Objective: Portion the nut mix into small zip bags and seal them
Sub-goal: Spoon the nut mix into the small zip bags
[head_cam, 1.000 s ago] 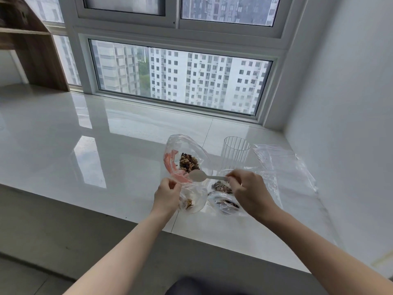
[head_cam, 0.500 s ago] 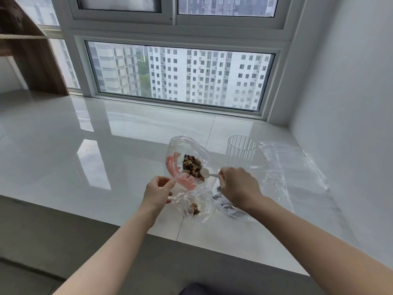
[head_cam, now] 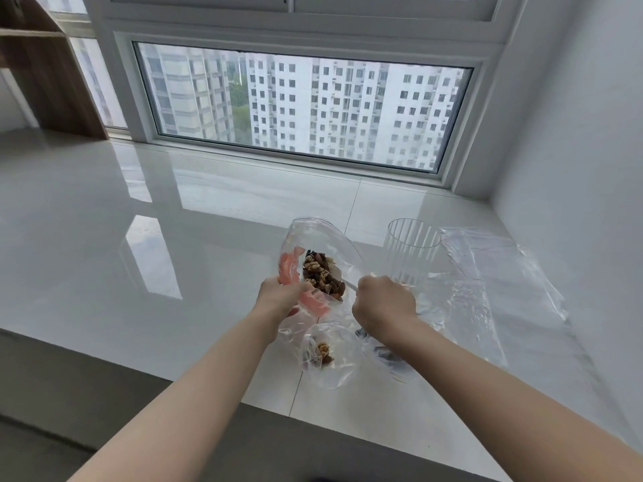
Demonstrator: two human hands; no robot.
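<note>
A large clear bag (head_cam: pixel 327 245) with a pink zip strip lies on the white sill and holds the nut mix (head_cam: pixel 322 274). My left hand (head_cam: pixel 280 295) grips the pink edge of its mouth. My right hand (head_cam: pixel 384 302) holds a white spoon (head_cam: pixel 342 278) whose bowl is inside that bag among the nuts. In front of them lies a small zip bag (head_cam: pixel 330 356) with a few nuts in it. Another small bag with dark pieces (head_cam: pixel 386 356) lies partly hidden under my right wrist.
A ribbed clear cup (head_cam: pixel 412 248) stands just behind my right hand. Flat clear bags (head_cam: pixel 504 283) are spread to the right, near the white wall. The sill's front edge (head_cam: pixel 208 387) runs below my forearms. The window frame closes the back.
My left hand let go of the small bag and moved up to the big bag's pink mouth. My right hand carried the spoon from over the small bag into the nut mix.
</note>
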